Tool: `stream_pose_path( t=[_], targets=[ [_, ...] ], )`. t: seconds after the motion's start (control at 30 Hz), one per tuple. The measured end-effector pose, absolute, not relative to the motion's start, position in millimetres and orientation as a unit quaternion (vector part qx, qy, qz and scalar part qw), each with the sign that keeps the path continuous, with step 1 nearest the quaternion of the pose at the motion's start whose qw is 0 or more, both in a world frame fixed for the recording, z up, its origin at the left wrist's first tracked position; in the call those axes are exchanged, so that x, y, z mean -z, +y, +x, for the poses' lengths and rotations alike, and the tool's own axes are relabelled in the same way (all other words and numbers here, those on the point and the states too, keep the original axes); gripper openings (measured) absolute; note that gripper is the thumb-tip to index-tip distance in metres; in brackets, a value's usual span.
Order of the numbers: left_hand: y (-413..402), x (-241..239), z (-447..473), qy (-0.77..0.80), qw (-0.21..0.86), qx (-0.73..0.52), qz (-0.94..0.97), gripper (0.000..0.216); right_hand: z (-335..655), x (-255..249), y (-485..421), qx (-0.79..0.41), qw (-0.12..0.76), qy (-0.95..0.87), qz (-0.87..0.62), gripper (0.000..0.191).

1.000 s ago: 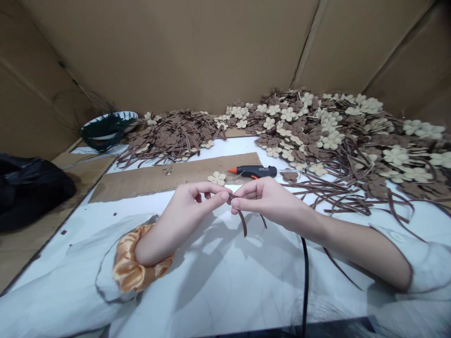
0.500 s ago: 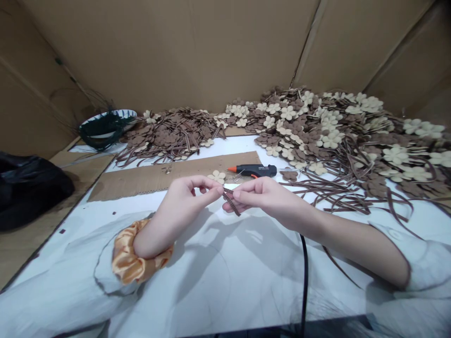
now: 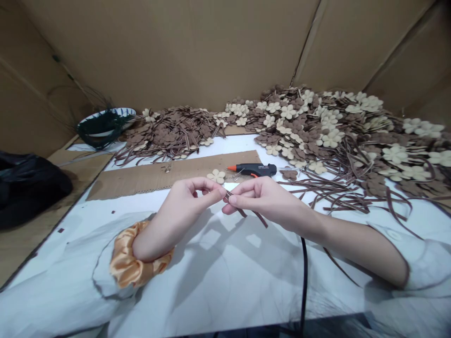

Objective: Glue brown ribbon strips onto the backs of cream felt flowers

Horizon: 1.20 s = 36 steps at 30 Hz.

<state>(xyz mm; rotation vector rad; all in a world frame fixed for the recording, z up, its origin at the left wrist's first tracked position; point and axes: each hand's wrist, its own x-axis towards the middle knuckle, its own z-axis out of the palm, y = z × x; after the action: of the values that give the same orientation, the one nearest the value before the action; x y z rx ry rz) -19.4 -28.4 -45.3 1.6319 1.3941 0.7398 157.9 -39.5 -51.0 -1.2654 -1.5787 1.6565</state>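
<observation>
Bright, even light from ahead throws soft shadows from the left hand [image 3: 183, 202] and right hand [image 3: 260, 199] across the white table [image 3: 225, 291]. Wide-angle distortion bends the cardboard walls [image 3: 169, 47] near the edges, without visible blur.

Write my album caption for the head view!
Left hand and right hand pinch a thin brown strip below a hot glue gun and piled flower cutouts.

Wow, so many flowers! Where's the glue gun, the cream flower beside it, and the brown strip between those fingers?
Glue gun [image 3: 255, 169]: head view, on its black body.
Cream flower [image 3: 216, 176]: head view, on its centre.
Brown strip [image 3: 260, 218]: head view, on its hanging end.
</observation>
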Motion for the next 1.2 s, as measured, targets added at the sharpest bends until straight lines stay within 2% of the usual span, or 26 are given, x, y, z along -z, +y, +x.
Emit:
stream_pose_path(
  t=[0.43, 0.63, 0.9, 1.2],
  targets=[
    [-27.1, 40.7, -21.3, 0.565, 0.408, -0.233, 0.678, 0.032, 158.2, 50.1, -38.7, -0.611, 0.262, -0.574, -0.478, 0.021],
    [-22.4, 39.6, -20.8, 0.581, 0.389, -0.282, 0.657, 0.020, 158.4, 58.5, -32.6, -0.660, 0.282, -0.535, -0.445, 0.017],
    [-18.3, 41.8, -22.1, 0.586, 0.394, -0.313, 0.636, 0.016, 157.9, 62.1, -26.9, -0.725, 0.300, -0.453, -0.423, 0.018],
    [-20.2, 37.9, -22.3, 0.594, 0.385, -0.335, 0.621, 0.016, 160.2, 59.4, -26.3, -0.745, 0.284, -0.446, -0.406, 0.019]
  ],
)
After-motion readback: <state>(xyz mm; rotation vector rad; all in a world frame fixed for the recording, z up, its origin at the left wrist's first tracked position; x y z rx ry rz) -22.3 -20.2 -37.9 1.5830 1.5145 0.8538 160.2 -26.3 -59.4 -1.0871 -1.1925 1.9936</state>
